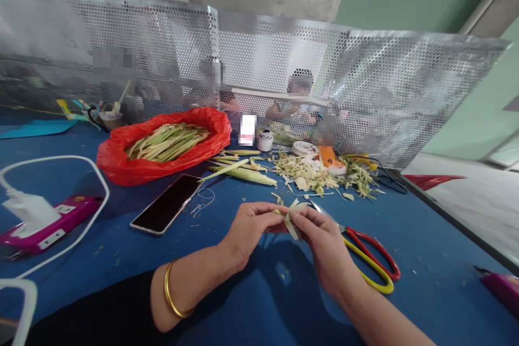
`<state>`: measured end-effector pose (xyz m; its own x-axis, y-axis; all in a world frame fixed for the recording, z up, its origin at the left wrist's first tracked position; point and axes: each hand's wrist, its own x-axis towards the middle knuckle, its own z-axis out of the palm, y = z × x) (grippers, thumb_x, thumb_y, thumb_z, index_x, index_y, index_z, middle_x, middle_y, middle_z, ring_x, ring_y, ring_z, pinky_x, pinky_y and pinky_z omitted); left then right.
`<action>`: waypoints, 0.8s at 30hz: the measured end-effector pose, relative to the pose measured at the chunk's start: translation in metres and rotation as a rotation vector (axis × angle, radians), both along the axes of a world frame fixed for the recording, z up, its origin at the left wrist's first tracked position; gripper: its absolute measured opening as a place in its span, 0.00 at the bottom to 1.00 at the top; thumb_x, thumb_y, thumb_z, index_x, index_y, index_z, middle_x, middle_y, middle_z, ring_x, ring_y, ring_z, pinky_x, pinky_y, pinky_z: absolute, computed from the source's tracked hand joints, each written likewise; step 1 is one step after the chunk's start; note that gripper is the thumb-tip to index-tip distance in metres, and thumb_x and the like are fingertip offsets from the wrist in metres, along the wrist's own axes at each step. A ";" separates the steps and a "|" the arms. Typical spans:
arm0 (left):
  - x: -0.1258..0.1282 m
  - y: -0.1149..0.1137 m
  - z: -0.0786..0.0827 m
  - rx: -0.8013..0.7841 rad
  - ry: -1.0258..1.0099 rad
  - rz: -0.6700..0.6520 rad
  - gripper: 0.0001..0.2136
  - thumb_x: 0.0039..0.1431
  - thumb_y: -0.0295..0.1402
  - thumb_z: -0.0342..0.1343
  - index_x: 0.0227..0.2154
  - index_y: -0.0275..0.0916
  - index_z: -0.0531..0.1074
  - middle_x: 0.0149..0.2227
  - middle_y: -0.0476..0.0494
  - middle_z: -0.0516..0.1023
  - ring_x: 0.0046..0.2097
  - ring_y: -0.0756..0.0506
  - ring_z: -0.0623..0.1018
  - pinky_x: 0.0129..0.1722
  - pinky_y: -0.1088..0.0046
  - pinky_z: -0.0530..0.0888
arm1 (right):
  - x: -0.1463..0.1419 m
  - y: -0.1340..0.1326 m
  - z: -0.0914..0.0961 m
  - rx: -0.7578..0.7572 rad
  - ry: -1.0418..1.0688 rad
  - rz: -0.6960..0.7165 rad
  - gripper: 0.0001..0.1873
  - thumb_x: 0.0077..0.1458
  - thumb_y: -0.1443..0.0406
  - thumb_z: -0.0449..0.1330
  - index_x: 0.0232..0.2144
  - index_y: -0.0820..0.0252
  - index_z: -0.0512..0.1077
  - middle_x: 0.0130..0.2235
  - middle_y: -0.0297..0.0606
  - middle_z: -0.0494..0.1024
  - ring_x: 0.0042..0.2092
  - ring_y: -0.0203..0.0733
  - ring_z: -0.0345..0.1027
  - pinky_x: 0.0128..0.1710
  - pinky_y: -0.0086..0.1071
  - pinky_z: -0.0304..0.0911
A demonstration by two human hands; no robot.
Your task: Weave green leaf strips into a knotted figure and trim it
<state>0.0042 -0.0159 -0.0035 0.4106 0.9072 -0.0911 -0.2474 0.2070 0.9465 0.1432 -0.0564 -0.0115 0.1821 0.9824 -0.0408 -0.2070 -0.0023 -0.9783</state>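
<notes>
Both hands meet over the blue table (263, 303) and pinch a small folded piece of pale green leaf strip (292, 217). My left hand (249, 227), with a gold bangle on its wrist, grips the piece from the left with closed fingers. My right hand (324, 243) pinches it from the right. Just behind my right hand lie scissors (371, 259) with red and yellow handles. Loose leaf strips (243, 170) lie farther back in the middle.
A red plastic bag (121, 165) holds long leaf strips. A dark phone (168, 203) lies left of my hands. A pink wet-wipe pack (44, 224) and white cable sit far left. Leaf trimmings (320, 173), small jars and a perforated metal screen (259, 59) stand behind; people sit beyond it.
</notes>
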 end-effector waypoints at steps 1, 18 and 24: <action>0.000 0.000 0.000 -0.002 0.002 -0.010 0.10 0.45 0.30 0.61 0.32 0.34 0.82 0.26 0.43 0.81 0.30 0.46 0.79 0.42 0.67 0.75 | 0.000 0.000 0.000 -0.027 0.040 0.005 0.16 0.44 0.57 0.68 0.21 0.61 0.70 0.21 0.30 0.68 0.25 0.33 0.57 0.27 0.28 0.54; 0.004 -0.003 -0.004 -0.141 0.088 0.076 0.18 0.40 0.39 0.69 0.36 0.36 0.80 0.29 0.44 0.81 0.30 0.49 0.76 0.33 0.77 0.70 | -0.009 0.010 -0.013 0.044 0.017 -0.032 0.13 0.47 0.58 0.66 0.24 0.60 0.69 0.23 0.30 0.71 0.27 0.35 0.62 0.29 0.28 0.58; 0.004 -0.004 -0.002 -0.129 0.010 0.061 0.17 0.37 0.36 0.71 0.31 0.34 0.79 0.27 0.46 0.80 0.27 0.50 0.76 0.34 0.74 0.72 | -0.007 0.009 -0.013 0.066 0.045 0.016 0.15 0.48 0.57 0.65 0.23 0.60 0.68 0.22 0.29 0.70 0.25 0.34 0.62 0.28 0.27 0.58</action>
<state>0.0081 -0.0196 -0.0051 0.3533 0.9112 -0.2120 -0.2543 0.3116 0.9155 0.1358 -0.0478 -0.0241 0.1654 0.9861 0.0163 -0.2511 0.0580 -0.9662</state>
